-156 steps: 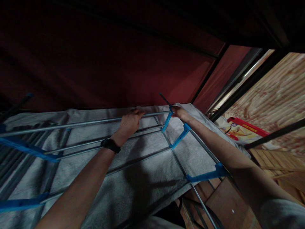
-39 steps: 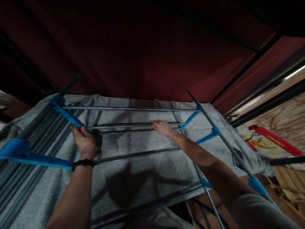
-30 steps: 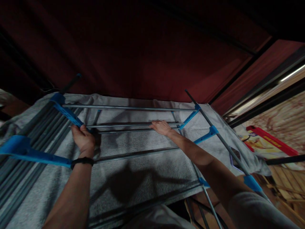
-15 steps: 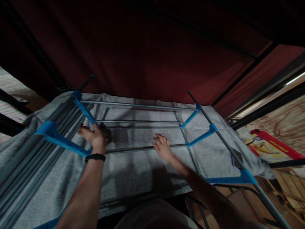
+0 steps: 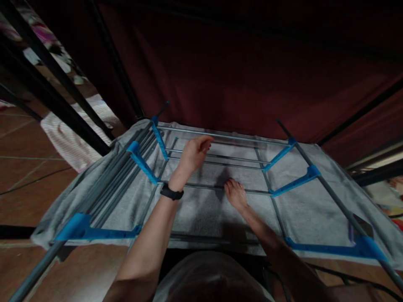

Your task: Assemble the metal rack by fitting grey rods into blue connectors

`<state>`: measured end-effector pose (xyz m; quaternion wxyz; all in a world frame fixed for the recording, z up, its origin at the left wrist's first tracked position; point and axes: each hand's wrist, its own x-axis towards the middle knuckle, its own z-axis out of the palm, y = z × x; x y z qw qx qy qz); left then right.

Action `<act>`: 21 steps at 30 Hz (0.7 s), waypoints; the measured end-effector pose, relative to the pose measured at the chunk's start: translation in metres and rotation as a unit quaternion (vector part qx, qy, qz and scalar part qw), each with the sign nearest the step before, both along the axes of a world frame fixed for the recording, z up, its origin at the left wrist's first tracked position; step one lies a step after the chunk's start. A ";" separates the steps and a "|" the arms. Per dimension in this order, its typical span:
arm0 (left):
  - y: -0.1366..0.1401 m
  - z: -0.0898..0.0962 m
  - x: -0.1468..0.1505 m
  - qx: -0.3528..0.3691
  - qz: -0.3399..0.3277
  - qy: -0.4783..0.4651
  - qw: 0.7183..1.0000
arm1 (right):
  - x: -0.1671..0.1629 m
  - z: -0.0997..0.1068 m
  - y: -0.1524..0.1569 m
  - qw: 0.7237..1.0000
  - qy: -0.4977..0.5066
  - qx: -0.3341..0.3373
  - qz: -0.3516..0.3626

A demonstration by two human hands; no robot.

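Observation:
A rack frame of grey metal tubes and blue plastic brackets spans the grey cloth before me. My left hand point(image 5: 193, 154), with a black band at the wrist, is over the far part of the frame near the far rod point(image 5: 252, 140). Its fingers are loosely curved, with a gap to the thumb and nothing seen in them. My right hand point(image 5: 236, 193) is at the middle rod point(image 5: 201, 186), fingers together and bent over it; their undersides are hidden. Left of my left hand is a blue bracket point(image 5: 143, 162); another blue bracket point(image 5: 294, 181) lies to the right.
Several loose grey tubes point(image 5: 116, 195) lie along the left side of the grey cloth point(image 5: 201, 216). A dark object with a purple edge point(image 5: 362, 226) is by the right tube. Dark red fabric point(image 5: 220, 75) hangs behind. A striped cloth point(image 5: 78, 134) is at left.
My left hand has moved from the left blue bracket rightward to the far rods. My right hand's fingers have drawn together at the middle rod. The view has swung left.

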<state>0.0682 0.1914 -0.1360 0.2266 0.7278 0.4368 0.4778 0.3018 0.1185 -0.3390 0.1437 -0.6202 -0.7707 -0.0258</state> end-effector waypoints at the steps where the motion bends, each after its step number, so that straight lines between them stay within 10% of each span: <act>1: 0.002 0.019 -0.001 0.023 -0.004 0.026 0.999 | 0.000 -0.001 0.000 1.000 -0.002 0.001 0.002; 7: 0.024 0.128 -0.025 -0.016 -0.026 0.121 0.992 | 0.001 -0.002 0.000 1.000 -0.007 0.005 0.012; 11: 0.051 0.161 -0.084 -0.014 0.009 0.165 0.986 | 0.001 -0.005 0.000 1.000 0.000 0.020 0.009; 16: 0.075 0.120 -0.199 -0.093 0.043 0.135 0.986 | 0.002 -0.007 0.000 1.000 -0.007 0.015 0.012; 21: 0.028 0.044 -0.253 -0.279 0.093 0.217 0.931 | 0.001 -0.005 -0.001 1.000 -0.010 0.011 0.013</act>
